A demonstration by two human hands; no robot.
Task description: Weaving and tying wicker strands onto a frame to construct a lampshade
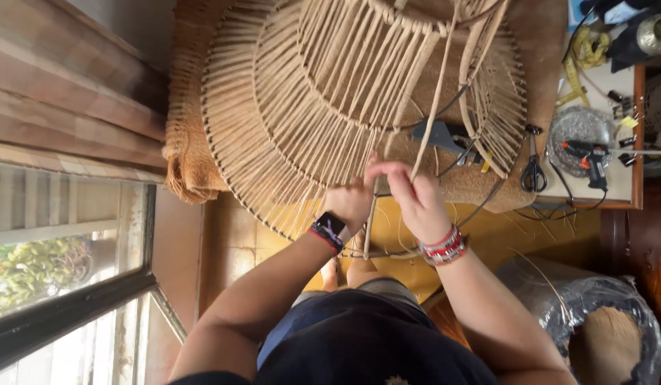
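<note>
Woven lampshade frame (359,93) cut off at top edge, upper tiers out of view. Left hand (348,203) fingertips tucked behind strands, grip unclear. Right hand (416,196) pinch point partly hidden behind fingers. Plastic-wrapped bundle (594,321) runs off bottom right corner. Clutter on side table (616,189) too small to sort.

Lampshade (323,93): matt tan fibre cord over thin dark wire frame. Mat (191,135): coarse woven fibre. Scissors (534,167): dark metal. Bag (601,314): glossy clear plastic.
</note>
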